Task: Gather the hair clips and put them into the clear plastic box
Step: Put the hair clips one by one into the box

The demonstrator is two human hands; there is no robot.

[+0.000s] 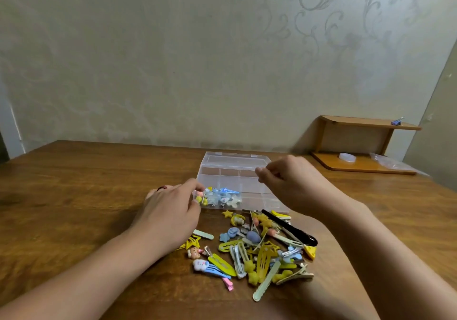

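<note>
- Lower centre of frame: loose heap of small hair clips [259, 248], mostly yellow, blue and pale green snap and alligator types, lying on the brown wooden table [74, 196]. One long black clip [291, 228] lies diagonally at the heap's upper right. Heap sits just below the box, likely so each transfer is short.
- Centre left: left hand [170, 211] reaches over the table to the box's lower-left corner, fingertips pinched on a small pinkish clip [197, 193] at the wall; seemingly setting it down into that compartment.
- Centre: clear plastic divided box [247, 171], lid hinged open toward the wall so the compartments stay accessible. Lower-left compartment already holds a cluster of blue, white and yellow clips [220, 196]; other compartments look bare.
- Centre right: right hand [284, 178] hovers above the box's right side, fingers curled, thumb against forefinger. Cannot tell whether it holds anything.
- Upper right: small wooden shelf [358, 144] against the patterned wall [173, 60], a purple clip [397, 121] on top.
</note>
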